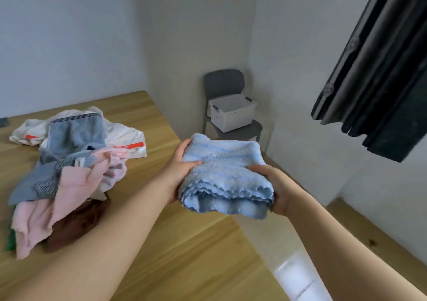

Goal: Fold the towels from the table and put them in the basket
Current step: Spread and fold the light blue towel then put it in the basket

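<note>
A folded light-blue towel [225, 176] hangs in the air past the table's right edge, held between both hands. My left hand [182, 164] grips its left side with the thumb on top. My right hand [275, 186] grips its right side, thumb over the fold. A white plastic basket [232, 113] with dark handles sits on the seat of a grey chair [225, 85] in the room's corner, beyond the towel. On the wooden table [184, 243] to the left lies a heap of unfolded towels [67, 166]: pink, grey-blue, white with red stripes, brown.
A dark curtain [379, 70] hangs at the upper right. White walls meet in the corner behind the chair. A wooden floor strip [369, 238] runs along the right wall. A small dark object [4, 122] lies at the table's far left edge.
</note>
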Motion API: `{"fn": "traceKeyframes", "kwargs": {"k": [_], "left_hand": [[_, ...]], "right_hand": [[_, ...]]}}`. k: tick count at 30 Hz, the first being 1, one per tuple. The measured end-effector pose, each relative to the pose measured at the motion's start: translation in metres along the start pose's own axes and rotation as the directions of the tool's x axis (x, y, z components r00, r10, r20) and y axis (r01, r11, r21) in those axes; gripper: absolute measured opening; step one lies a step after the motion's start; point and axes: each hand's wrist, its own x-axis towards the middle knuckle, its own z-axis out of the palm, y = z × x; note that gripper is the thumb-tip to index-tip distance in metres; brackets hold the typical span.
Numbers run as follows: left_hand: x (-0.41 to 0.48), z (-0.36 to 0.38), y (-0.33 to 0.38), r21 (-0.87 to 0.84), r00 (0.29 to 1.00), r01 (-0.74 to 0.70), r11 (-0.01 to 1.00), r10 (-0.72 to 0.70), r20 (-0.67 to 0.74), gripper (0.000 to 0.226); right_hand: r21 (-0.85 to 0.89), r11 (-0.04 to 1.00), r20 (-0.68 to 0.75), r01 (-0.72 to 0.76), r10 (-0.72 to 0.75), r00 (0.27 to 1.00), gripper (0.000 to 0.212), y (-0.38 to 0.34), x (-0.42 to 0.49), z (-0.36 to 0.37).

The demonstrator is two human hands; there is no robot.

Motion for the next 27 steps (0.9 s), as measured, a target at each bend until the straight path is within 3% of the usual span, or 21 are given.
{"fn": "traceKeyframes", "kwargs": {"k": [4,7,10,14,23,27], "left_hand": [[0.043,0.091,-0.004,-0.017,0.999,0.025,1.000,-0.024,0.049,0.060],[0.072,0.161,-0.011,-0.031,0.992,0.097,0.995,-0.095,0.082,0.037],[0.102,0.221,-0.015,-0.061,0.984,0.168,0.984,-0.163,0.075,0.018],[0.138,0.270,-0.020,-0.115,0.970,0.240,0.964,-0.242,0.001,0.021],[0.258,0.305,-0.008,-0.141,0.963,0.250,0.958,-0.261,-0.067,0.033],[0.344,0.290,0.000,-0.130,0.964,0.228,0.965,-0.242,-0.107,0.042]], "right_hand": [[0.011,0.998,0.028,0.066,-0.066,0.997,0.015,-0.029,0.000,-0.103],[-0.011,0.995,0.063,0.102,-0.102,0.993,0.039,-0.050,0.015,-0.184],[-0.019,0.991,0.006,0.129,-0.129,0.992,0.043,-0.071,0.028,-0.248],[-0.054,0.987,-0.024,0.154,-0.155,0.988,0.054,-0.090,0.055,-0.297],[-0.128,0.991,0.006,0.033,-0.032,0.999,0.025,-0.145,0.170,-0.349],[-0.213,0.977,0.067,0.024,-0.010,0.998,0.045,-0.181,0.262,-0.353]]}}
